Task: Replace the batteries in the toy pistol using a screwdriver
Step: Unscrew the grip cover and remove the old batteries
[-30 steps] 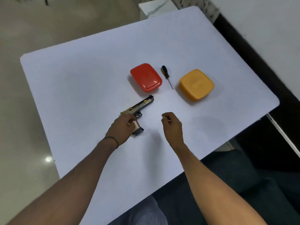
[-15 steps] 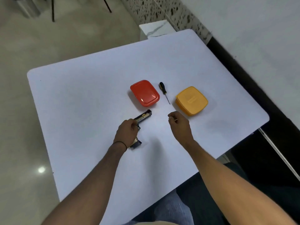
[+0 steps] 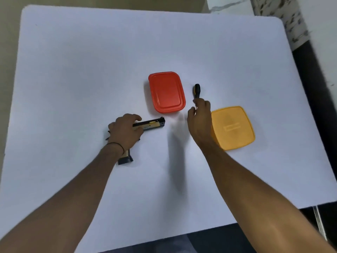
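There was one toy pistol, one screwdriver, one red box and one yellow box. Both boxes had their lids on. All of them were on one white surface.

The toy pistol lay flat near the middle of the surface, in front of the red box. Its black and gold barrel pointed to the right. The left hand lay on top of it with its fingers curled over the barrel, holding it. The hand and wrist hid the middle of the pistol. Only the barrel and the bottom of the grip stuck out. A thin black band went around the left wrist.

The screwdriver was between the two boxes. The right hand pinched the low end of its black and yellow handle with bent fingers. The hand hid the metal part.

Half a second before, the right hand was in the air near the pistol, holding nothing, and the screwdriver lay alone. Now the hand had reached it. The pistol's barrel had turned to lie more level.
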